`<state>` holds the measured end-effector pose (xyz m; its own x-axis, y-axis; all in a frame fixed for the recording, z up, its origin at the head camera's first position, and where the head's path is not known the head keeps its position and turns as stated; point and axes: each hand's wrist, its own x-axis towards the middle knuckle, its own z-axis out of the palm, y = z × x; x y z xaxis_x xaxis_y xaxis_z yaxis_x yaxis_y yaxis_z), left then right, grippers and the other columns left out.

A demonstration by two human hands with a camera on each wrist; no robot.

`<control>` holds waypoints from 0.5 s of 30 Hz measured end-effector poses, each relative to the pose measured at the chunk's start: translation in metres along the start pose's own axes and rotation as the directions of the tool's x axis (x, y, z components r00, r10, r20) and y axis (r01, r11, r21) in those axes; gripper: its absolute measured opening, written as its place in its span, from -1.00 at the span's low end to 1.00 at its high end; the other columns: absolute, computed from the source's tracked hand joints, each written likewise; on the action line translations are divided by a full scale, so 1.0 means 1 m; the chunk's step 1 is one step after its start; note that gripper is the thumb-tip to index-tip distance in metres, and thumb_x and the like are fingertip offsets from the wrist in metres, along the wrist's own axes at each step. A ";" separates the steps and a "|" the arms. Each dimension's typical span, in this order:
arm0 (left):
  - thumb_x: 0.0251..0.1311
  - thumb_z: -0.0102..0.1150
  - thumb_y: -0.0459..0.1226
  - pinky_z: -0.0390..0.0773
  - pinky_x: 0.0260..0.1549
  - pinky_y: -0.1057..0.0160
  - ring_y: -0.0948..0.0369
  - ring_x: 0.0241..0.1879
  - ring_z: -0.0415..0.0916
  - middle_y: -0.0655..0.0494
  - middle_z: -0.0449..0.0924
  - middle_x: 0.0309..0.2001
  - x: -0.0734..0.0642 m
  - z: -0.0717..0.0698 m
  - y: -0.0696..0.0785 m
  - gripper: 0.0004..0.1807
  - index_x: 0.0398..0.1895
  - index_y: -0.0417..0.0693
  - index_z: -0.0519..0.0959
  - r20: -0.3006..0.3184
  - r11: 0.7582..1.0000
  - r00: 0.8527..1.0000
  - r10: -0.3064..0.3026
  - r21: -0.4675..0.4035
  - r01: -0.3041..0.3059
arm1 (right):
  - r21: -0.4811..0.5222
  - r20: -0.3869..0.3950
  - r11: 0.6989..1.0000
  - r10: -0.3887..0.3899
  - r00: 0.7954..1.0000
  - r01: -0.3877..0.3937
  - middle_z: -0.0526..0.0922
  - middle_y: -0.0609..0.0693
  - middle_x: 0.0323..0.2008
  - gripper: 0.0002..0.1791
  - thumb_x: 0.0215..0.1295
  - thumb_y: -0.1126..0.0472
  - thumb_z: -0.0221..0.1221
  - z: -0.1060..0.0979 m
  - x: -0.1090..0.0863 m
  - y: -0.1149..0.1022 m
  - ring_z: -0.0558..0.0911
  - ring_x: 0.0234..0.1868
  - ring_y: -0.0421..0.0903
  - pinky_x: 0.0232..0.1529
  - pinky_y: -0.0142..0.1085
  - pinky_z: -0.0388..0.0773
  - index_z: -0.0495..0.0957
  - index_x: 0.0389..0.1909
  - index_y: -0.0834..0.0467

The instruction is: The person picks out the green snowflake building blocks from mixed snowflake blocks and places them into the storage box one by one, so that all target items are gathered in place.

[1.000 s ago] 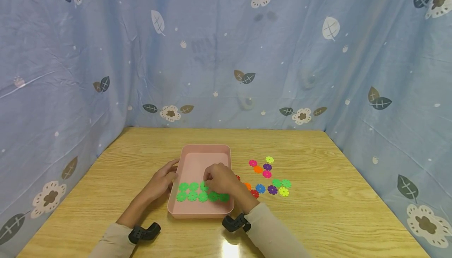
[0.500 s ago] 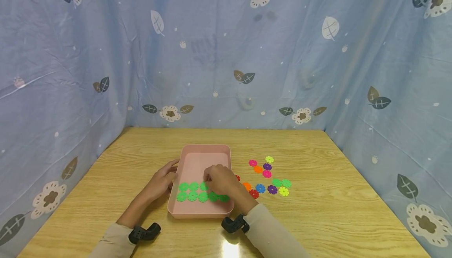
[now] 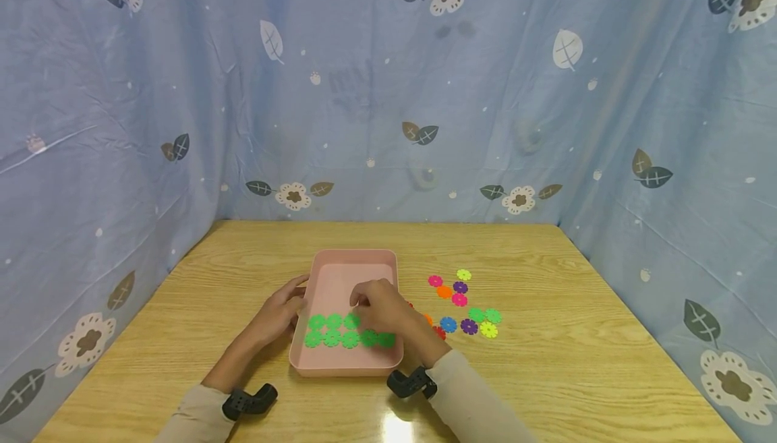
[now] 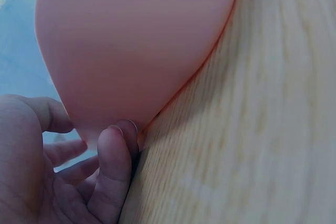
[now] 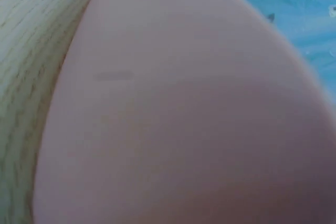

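A pink tray (image 3: 357,276) stands on the table, with several green flower-shaped discs (image 3: 332,338) laid in two rows in its near half. My left hand (image 3: 276,311) rests against the tray's left outer wall; in the left wrist view its thumb and fingers (image 4: 113,166) touch that wall near a corner. Over the tray's right side is my right hand (image 3: 384,308), fingers bent, with a gap between index finger and thumb and nothing visible in it. The thumb is by a green disc (image 3: 351,321) in the upper row. The right wrist view shows only the tray's outer wall (image 5: 173,103).
Right of the tray, loose flower discs lie on the wooden table (image 3: 546,362): pink (image 3: 459,300), orange (image 3: 444,292), blue (image 3: 448,324), purple (image 3: 469,326), yellow (image 3: 488,330), and green (image 3: 493,315), among others. My right forearm partly covers red and orange ones. A patterned blue curtain (image 3: 364,92) surrounds the table.
The right index finger and thumb have come apart, and the right wrist has shifted slightly right. The left hand, tray and visible discs keep their places.
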<state>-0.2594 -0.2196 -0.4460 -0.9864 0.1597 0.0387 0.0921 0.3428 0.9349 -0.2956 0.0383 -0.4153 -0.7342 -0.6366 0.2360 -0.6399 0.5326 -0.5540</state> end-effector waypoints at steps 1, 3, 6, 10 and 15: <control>0.48 -0.15 -0.29 0.60 -0.63 0.12 -0.01 -0.60 0.56 -0.39 0.28 0.42 0.000 0.000 0.000 -0.35 0.61 -0.05 0.07 0.000 1.000 1.000 -0.002 -0.001 0.002 | 0.018 0.001 1.000 -0.003 1.000 0.003 0.62 -0.13 -0.49 -0.88 0.31 0.40 0.22 -0.001 -0.001 0.000 0.46 -0.50 -0.28 -0.38 -0.44 0.49 0.70 -0.29 0.17; 0.47 -0.14 -0.28 0.60 -0.63 0.12 -0.02 -0.59 0.57 -0.39 0.28 0.42 -0.001 0.000 0.001 -0.34 0.61 -0.04 0.07 -0.002 1.000 1.000 -0.006 -0.003 0.006 | 0.043 0.003 0.999 -0.016 1.000 0.016 0.62 -0.14 -0.49 -0.89 0.33 0.39 0.20 -0.004 -0.002 0.001 0.47 -0.50 -0.29 -0.37 -0.44 0.51 0.70 -0.28 0.18; 0.46 -0.13 -0.28 0.61 -0.61 0.12 -0.02 -0.57 0.58 -0.38 0.28 0.43 -0.002 0.001 0.002 -0.34 0.61 -0.04 0.08 -0.003 1.000 1.000 -0.009 -0.007 0.009 | 0.067 0.004 0.997 -0.031 1.000 0.031 0.63 -0.16 -0.45 -0.90 0.37 0.36 0.20 -0.009 -0.006 0.003 0.51 -0.47 -0.28 -0.32 -0.42 0.55 0.69 -0.27 0.19; 0.46 -0.12 -0.28 0.60 -0.62 0.12 -0.02 -0.59 0.57 -0.38 0.28 0.43 -0.001 0.001 0.002 -0.34 0.61 -0.04 0.08 -0.005 1.000 1.000 -0.009 -0.007 0.009 | 0.077 0.001 0.997 -0.029 1.000 0.029 0.59 -0.18 -0.44 -0.91 0.40 0.33 0.21 -0.016 -0.011 0.007 0.49 -0.44 -0.26 -0.33 -0.41 0.54 0.67 -0.30 0.16; 0.47 -0.14 -0.27 0.59 -0.63 0.11 -0.01 -0.59 0.56 -0.37 0.28 0.43 0.000 0.001 0.000 -0.34 0.61 -0.03 0.08 -0.010 1.000 1.000 -0.010 -0.003 0.010 | 0.092 -0.049 0.996 -0.011 0.999 0.016 0.59 -0.17 -0.45 -0.89 0.39 0.34 0.22 -0.026 -0.014 0.014 0.48 -0.44 -0.24 -0.37 -0.40 0.52 0.66 -0.33 0.11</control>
<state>-0.2593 -0.2188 -0.4459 -0.9886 0.1471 0.0323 0.0814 0.3417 0.9363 -0.3002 0.0687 -0.4056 -0.7370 -0.6147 0.2810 -0.6279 0.4688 -0.6213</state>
